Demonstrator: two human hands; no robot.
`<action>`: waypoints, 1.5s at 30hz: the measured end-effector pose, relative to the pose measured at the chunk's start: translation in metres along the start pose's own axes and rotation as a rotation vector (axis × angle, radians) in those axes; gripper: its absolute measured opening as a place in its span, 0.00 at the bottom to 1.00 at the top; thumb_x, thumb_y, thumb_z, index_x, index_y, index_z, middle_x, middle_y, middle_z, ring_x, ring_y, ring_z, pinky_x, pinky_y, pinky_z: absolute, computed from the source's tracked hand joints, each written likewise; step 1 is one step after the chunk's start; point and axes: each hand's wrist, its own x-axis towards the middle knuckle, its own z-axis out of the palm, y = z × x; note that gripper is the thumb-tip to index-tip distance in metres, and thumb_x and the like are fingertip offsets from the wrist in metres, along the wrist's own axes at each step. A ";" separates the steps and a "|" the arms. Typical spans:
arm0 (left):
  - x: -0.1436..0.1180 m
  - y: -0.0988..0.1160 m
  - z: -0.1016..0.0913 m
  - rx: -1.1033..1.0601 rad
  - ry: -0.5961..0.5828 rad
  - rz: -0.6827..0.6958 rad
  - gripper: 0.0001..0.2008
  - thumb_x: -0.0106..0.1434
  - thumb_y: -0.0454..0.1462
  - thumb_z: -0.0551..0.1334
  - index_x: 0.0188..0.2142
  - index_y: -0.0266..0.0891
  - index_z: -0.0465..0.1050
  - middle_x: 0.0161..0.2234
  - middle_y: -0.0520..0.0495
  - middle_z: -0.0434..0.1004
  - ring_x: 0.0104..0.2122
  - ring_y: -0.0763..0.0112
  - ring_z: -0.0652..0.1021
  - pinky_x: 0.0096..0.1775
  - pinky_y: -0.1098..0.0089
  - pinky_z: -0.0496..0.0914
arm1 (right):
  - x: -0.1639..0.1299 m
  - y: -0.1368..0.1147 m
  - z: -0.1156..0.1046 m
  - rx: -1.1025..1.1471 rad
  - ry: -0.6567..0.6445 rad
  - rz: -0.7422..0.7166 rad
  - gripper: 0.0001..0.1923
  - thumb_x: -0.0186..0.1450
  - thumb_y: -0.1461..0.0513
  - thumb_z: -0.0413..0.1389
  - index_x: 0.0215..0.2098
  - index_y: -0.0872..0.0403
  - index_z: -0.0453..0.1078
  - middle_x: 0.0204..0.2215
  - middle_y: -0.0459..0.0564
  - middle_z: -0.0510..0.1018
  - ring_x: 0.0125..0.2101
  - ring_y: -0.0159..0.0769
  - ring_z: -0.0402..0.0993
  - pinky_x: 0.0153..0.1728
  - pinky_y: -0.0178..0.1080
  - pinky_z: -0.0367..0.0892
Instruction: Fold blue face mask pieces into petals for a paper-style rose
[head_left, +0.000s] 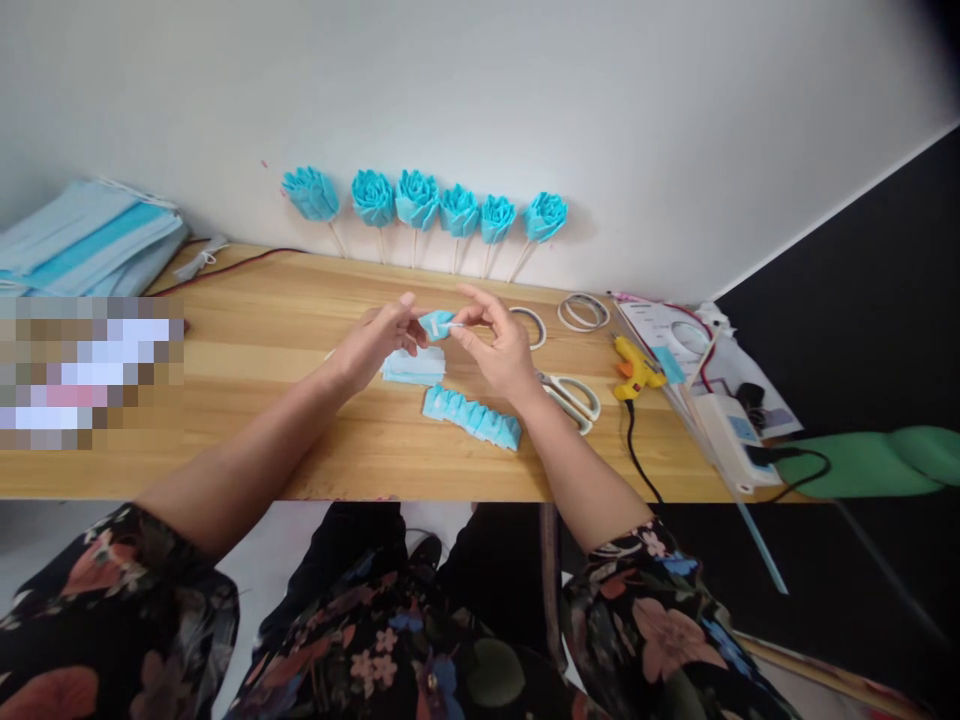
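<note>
Floral sleeves (pixel 112 600) nearest cam; left hand (pixel 375 340) & right hand (pixel 499 345) both pinch small blue folded piece (pixel 436 323) btwn fingertips, its long axis running left-right, above wooden table (pixel 262 400).

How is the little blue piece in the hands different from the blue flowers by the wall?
The blue piece is small and only partly folded, pinched between the left hand and right hand; the blue flowers are full rolled blooms. The piece is held above the table; the flowers stand on thin sticks, leaning on the wall. There is one piece but six flowers. Both are the same light blue.
</note>
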 end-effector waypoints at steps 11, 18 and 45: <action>-0.004 0.008 0.004 0.194 0.049 -0.028 0.14 0.52 0.46 0.70 0.24 0.37 0.77 0.20 0.51 0.72 0.22 0.75 0.70 0.28 0.71 0.64 | -0.003 -0.006 0.001 -0.163 -0.123 -0.080 0.28 0.66 0.63 0.60 0.63 0.40 0.65 0.43 0.45 0.82 0.46 0.38 0.75 0.54 0.49 0.70; -0.003 0.008 0.004 0.197 0.095 -0.019 0.13 0.54 0.43 0.69 0.21 0.36 0.74 0.18 0.51 0.71 0.20 0.77 0.68 0.26 0.73 0.63 | -0.003 -0.006 0.000 -0.176 -0.022 -0.082 0.26 0.67 0.62 0.57 0.63 0.39 0.65 0.44 0.46 0.81 0.47 0.41 0.74 0.53 0.50 0.70; -0.004 -0.001 0.003 0.053 -0.023 -0.084 0.14 0.55 0.44 0.70 0.24 0.36 0.76 0.19 0.50 0.73 0.20 0.77 0.71 0.25 0.74 0.65 | -0.001 -0.008 0.002 -0.264 -0.112 -0.159 0.20 0.69 0.62 0.57 0.58 0.39 0.70 0.37 0.44 0.82 0.44 0.42 0.75 0.57 0.54 0.66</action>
